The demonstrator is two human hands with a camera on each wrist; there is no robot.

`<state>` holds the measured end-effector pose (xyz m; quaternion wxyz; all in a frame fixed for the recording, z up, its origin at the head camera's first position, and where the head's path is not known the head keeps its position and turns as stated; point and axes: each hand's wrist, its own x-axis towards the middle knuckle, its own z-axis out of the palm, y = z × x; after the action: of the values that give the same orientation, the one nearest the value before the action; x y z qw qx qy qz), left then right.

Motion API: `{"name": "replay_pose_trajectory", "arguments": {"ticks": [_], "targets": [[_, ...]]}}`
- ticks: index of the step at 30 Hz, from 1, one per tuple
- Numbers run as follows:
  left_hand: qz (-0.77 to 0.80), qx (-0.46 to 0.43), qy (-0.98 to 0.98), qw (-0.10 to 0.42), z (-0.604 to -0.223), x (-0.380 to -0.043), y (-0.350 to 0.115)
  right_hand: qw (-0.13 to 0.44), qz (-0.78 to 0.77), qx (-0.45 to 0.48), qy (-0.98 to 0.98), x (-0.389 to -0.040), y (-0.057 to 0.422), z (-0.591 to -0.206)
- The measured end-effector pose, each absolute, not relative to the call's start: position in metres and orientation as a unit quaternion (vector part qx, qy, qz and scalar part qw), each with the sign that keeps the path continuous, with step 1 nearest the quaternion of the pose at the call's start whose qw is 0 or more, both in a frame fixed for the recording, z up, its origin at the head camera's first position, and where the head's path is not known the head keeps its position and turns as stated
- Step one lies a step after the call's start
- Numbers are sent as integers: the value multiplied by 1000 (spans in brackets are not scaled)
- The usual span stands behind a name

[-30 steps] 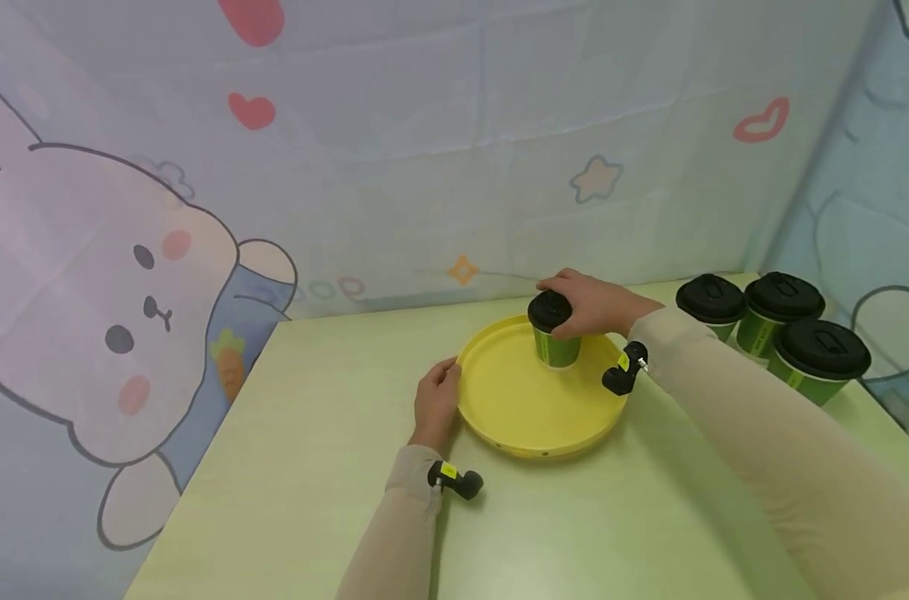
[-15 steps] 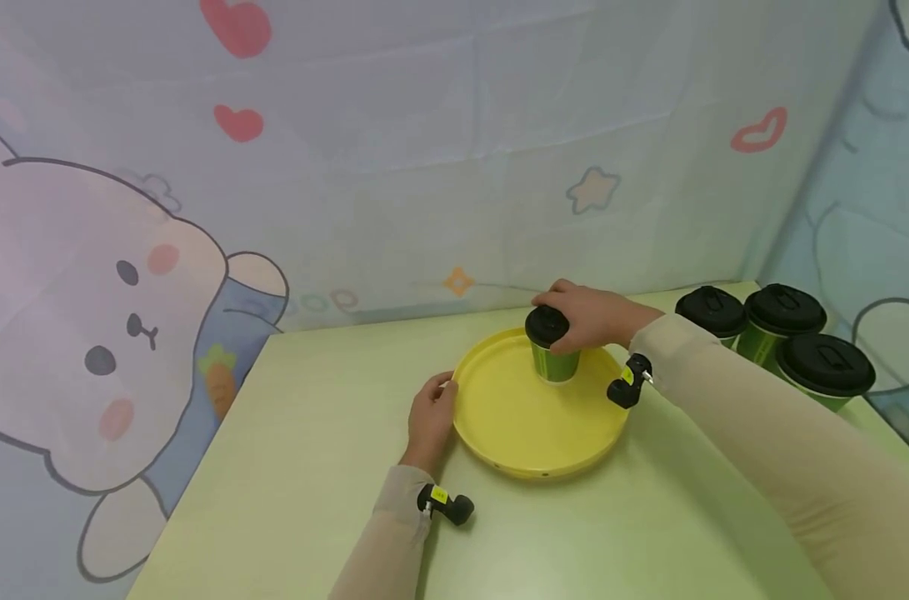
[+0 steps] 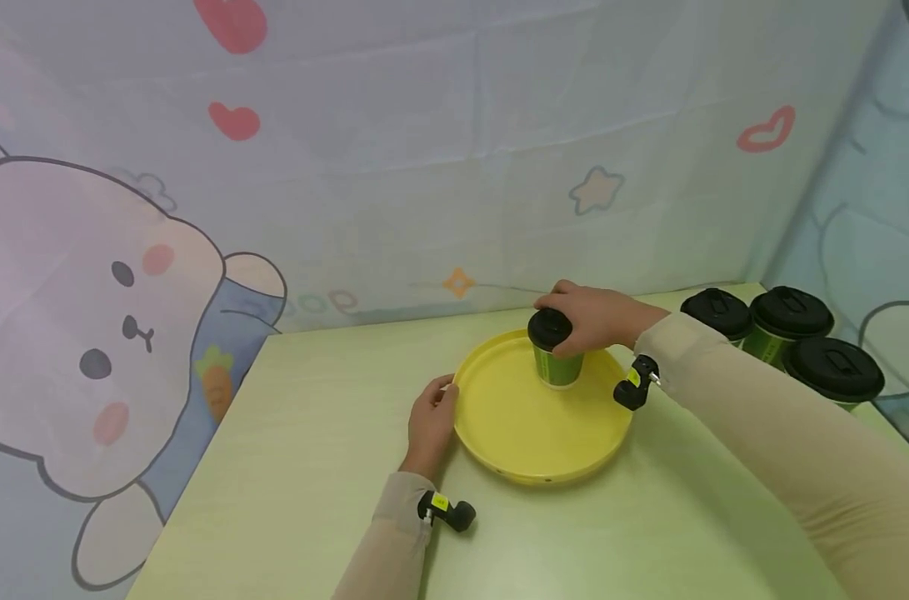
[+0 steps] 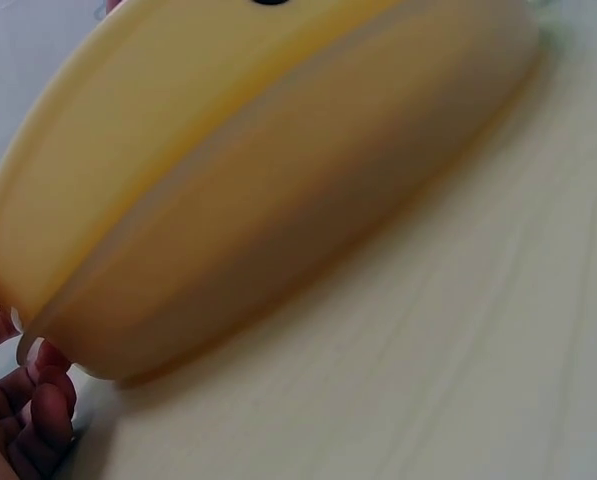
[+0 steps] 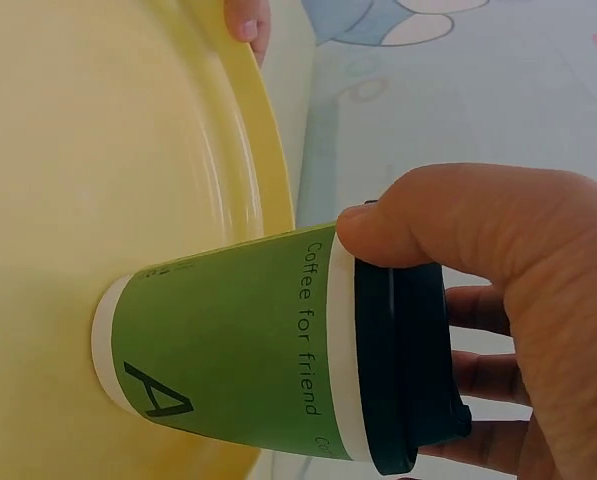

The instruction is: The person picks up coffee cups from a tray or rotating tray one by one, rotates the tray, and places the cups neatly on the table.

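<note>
A green paper coffee cup (image 3: 558,367) with a black lid stands upright on a round yellow tray (image 3: 525,433), toward its back right. My right hand (image 3: 604,318) grips the cup from above around the lid. In the right wrist view the thumb presses the near side of the cup (image 5: 228,330) just below the lid, and the fingers reach round behind it. My left hand (image 3: 430,427) holds the tray's left rim. The left wrist view shows its fingers (image 4: 48,420) curled at the lip of the tray (image 4: 278,200).
Several lidded green cups like this one, such as the front one (image 3: 835,369), stand together at the table's right end, partly behind my right sleeve (image 3: 769,433). The pale green table (image 3: 334,417) ends at a cartoon-printed cloth (image 3: 364,208) at the back.
The head view tilts slightly, so the scene sits a little lower in it. Both hands keep their hold, and the cup stays at the same spot on the tray.
</note>
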<state>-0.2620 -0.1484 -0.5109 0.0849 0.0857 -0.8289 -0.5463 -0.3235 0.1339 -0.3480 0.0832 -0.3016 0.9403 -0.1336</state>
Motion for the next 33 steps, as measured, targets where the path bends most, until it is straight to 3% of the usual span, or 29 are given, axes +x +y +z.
{"name": "replay_pose_trajectory", "arguments": {"ticks": [19,33], "targets": [[-543,76,-831,91,-514,-263,-143,56,-65,-253,964,-313,163,-288],[-546,69,-830,87,-514,-264,-141,106,-49,-194,974,-299,201,-276]]}}
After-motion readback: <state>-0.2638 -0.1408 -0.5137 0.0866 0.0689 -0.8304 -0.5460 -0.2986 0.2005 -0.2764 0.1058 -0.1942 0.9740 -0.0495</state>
